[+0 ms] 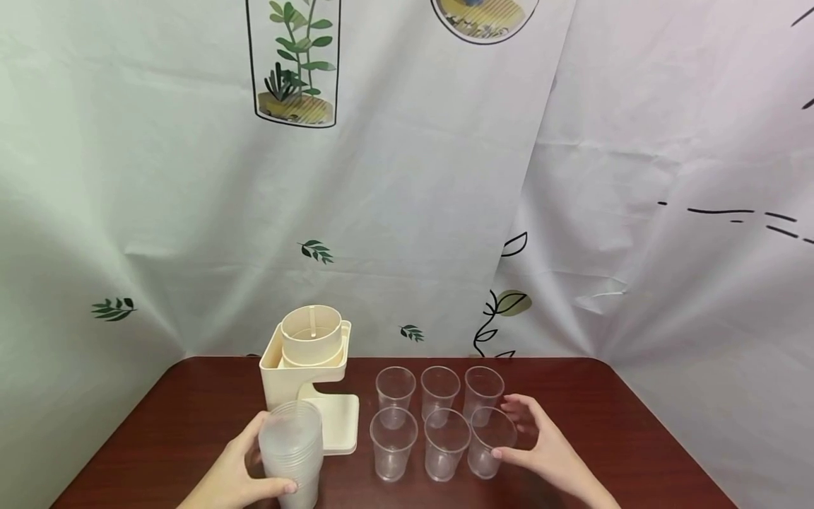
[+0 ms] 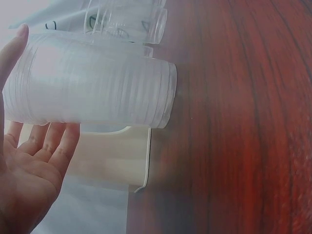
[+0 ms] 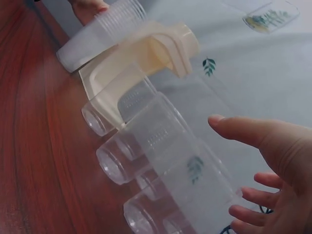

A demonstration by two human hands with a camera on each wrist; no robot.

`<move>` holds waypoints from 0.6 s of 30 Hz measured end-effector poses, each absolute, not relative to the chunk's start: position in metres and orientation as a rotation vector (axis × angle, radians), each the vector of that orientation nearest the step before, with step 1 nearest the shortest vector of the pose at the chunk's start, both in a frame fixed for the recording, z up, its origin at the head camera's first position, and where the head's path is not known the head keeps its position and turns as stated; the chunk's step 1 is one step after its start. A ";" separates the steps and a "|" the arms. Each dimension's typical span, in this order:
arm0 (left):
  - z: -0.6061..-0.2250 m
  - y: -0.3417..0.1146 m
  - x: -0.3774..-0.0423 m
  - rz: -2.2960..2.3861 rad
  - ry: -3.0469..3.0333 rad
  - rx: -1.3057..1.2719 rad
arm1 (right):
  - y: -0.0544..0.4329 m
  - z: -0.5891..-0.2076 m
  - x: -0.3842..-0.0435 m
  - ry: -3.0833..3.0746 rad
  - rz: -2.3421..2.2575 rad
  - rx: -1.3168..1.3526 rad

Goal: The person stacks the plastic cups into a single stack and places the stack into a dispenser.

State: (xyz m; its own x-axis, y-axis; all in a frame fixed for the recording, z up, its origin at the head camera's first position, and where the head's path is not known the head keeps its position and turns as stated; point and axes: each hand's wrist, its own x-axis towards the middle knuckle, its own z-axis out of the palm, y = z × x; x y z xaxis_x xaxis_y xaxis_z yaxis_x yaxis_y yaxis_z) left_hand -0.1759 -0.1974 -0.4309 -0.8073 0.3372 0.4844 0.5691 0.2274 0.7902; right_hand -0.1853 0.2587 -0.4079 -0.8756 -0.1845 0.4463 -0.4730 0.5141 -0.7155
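A tall stack of nested clear plastic cups (image 1: 294, 442) stands upright at the front left. My left hand (image 1: 238, 463) grips it, thumb on the near side and fingers on the other; in the left wrist view the fingertips (image 2: 70, 130) reach partly behind the stack. Two rows of three single clear cups stand mouth up to the right. At the front right cup (image 1: 486, 452), my right hand (image 1: 540, 445) is spread beside the rim, thumb overlapping it in the head view. The right wrist view has that hand (image 3: 278, 170) with thumb and fingers apart, nothing held.
Behind the stack stands a cream cup holder (image 1: 276, 385) with a round collar on top and a flat base. The dark red wooden table (image 1: 604, 424) ends at a hanging white curtain (image 1: 407, 177) with printed plants, which also runs down both sides.
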 end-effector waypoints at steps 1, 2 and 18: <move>-0.431 -0.197 -0.176 -1.616 -2.290 -0.856 | 0.259 -0.409 -0.186 -2.442 1.320 0.564; -0.431 -0.197 -0.176 -1.613 -2.291 -0.855 | 0.260 -0.411 -0.186 -2.442 1.345 0.573; -0.432 -0.199 -0.175 -1.713 -2.301 -0.892 | 0.265 -0.425 -0.195 -2.572 1.790 0.678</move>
State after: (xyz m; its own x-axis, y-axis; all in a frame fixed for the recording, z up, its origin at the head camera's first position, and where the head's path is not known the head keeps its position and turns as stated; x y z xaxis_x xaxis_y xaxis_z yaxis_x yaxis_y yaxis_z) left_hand -0.1753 -0.1991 -0.4316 -0.8152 0.3743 0.4420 0.5307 0.1772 0.8288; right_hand -0.1945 0.2652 -0.4255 -0.9087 -0.3748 0.1840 -0.3029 0.2883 -0.9084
